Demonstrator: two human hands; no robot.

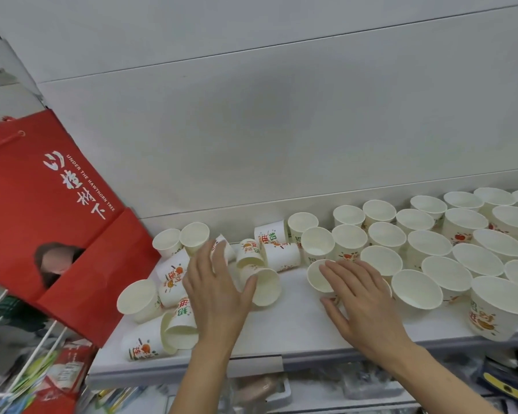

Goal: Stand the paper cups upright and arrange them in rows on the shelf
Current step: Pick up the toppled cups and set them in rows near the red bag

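White paper cups with red and green print cover a white shelf (293, 321). On the right, several upright cups (428, 243) stand in rows. On the left lies a jumble of tipped cups (174, 273), some on their sides. My left hand (219, 291) reaches into that jumble with fingers spread, its thumb against the rim of a tipped cup (266, 285). My right hand (362, 300) curls around an upright cup (319, 276) at the left end of the rows, thumb in front and fingers over its rim.
A red paper gift bag (57, 210) leans at the shelf's left end, close to the tipped cups. A grey panel wall (281, 130) backs the shelf. Below the shelf's front edge (251, 366) hang packaged goods and wire hooks.
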